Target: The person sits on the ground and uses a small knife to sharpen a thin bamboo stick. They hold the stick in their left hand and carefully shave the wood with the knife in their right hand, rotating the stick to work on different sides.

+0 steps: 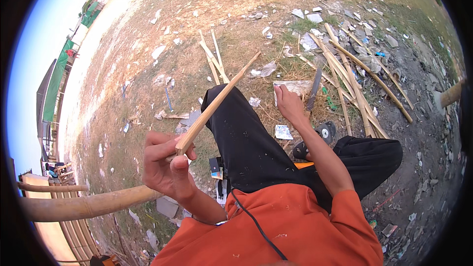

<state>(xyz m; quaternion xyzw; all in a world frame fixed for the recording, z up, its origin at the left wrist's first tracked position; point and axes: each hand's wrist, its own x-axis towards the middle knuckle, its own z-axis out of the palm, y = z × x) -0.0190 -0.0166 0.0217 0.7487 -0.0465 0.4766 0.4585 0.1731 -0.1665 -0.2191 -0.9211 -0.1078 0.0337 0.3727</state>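
My left hand [170,165] grips the thick lower end of a split bamboo stick [217,102], thumb and fingers pressed around it. The stick tilts up and away over my raised left knee and narrows toward its far end. My right hand [289,102] is out in front between my legs, fingers curled; whatever is in them, if anything, is hidden. Just right of it lies a knife [314,91] with a dark blade, near a pale flat board [294,86] on the ground. The knife's handle end is partly behind my right wrist.
Several bamboo strips [352,81] lie in a pile at the right, and a few more strips [214,59] lie beyond my left knee. A bamboo pole [98,204] runs in from the left. A dark sandal [325,132] is near my right forearm. Litter covers the ground.
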